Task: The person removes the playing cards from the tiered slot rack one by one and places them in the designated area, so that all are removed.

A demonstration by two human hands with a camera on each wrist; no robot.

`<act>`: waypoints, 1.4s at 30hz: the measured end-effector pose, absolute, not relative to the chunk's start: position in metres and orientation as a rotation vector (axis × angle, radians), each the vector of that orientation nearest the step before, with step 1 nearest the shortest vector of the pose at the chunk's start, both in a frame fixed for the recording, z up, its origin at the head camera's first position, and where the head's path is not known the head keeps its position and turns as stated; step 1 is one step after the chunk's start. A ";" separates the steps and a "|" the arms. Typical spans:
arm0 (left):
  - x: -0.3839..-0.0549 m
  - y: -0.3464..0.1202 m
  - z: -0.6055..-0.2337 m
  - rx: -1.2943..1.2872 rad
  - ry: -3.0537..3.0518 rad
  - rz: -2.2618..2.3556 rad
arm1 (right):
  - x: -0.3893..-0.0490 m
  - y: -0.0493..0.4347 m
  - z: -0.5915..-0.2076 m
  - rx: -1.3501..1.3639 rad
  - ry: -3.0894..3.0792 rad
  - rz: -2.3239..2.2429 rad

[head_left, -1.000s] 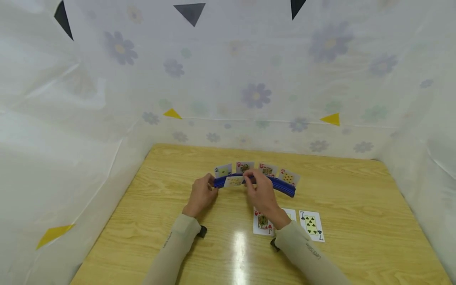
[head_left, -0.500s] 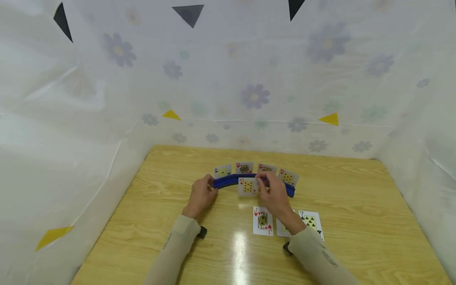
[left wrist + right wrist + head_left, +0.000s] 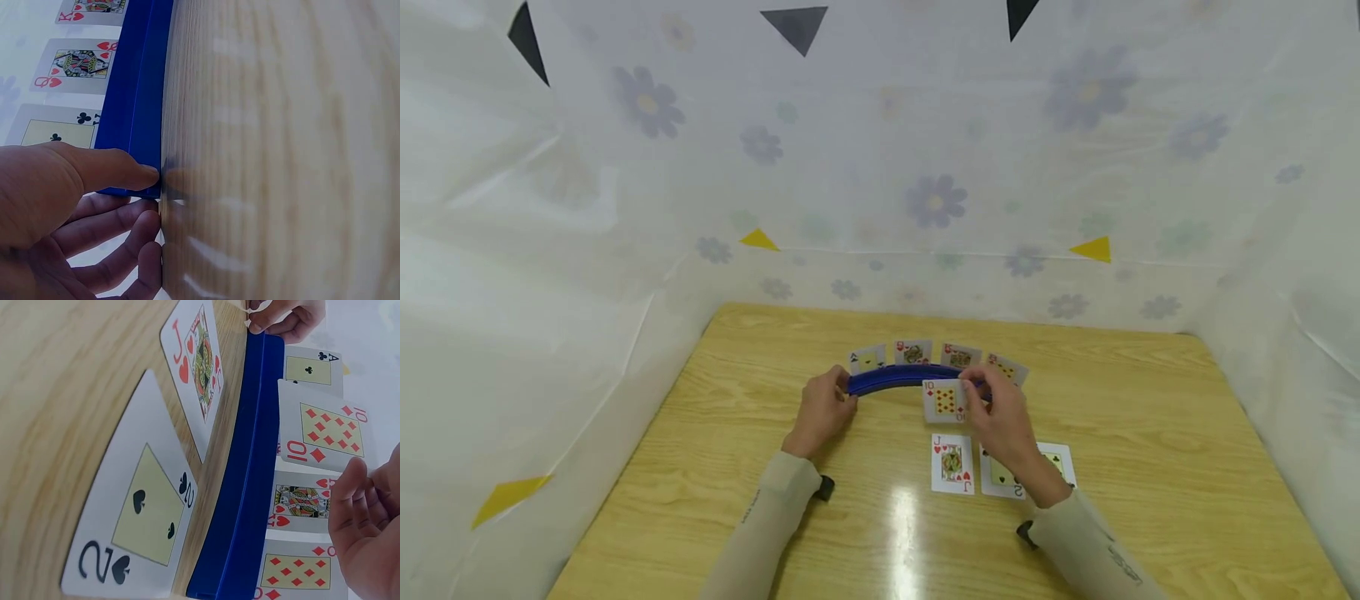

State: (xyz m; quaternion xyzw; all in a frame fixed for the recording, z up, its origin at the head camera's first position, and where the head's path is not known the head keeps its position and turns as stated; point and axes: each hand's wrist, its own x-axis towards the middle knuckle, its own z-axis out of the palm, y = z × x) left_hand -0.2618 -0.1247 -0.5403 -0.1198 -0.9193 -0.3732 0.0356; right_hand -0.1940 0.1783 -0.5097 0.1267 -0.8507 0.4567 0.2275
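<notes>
My left hand [image 3: 823, 412] grips the left end of a curved blue card holder [image 3: 887, 377], thumb across its front in the left wrist view. Between the thumb and fingers of my right hand [image 3: 1000, 417] is the ten of diamonds [image 3: 945, 402], pinched by its right edge. It is held face up in front of the holder, overlapping it in the right wrist view. Upright in the holder stand the ace of clubs [image 3: 308, 370], the queen of hearts [image 3: 74, 67], the king of hearts [image 3: 301, 500] and another diamond card [image 3: 295, 572], partly behind my right hand in the head view.
On the wooden table [image 3: 715, 500], nearer me, lie the jack of hearts [image 3: 952, 464] and the two of spades [image 3: 140, 500]. The seven of clubs [image 3: 1057, 457] beside them is mostly covered by my right hand. A white flowered sheet [image 3: 880, 167] hangs behind the table.
My right hand has drawn the ten of diamonds away from the holder's front, rightward and toward me, turning its face into full view. The left hand stays at the holder's end.
</notes>
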 end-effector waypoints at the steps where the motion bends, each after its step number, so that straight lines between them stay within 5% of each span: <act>1: -0.262 -0.125 -0.540 -0.366 -2.829 -1.146 | -0.192 0.180 -0.510 0.346 -2.344 1.256; 42: -0.261 -0.121 -0.541 -0.344 -2.851 -1.139 | -0.149 0.282 -0.517 -0.201 -2.522 1.123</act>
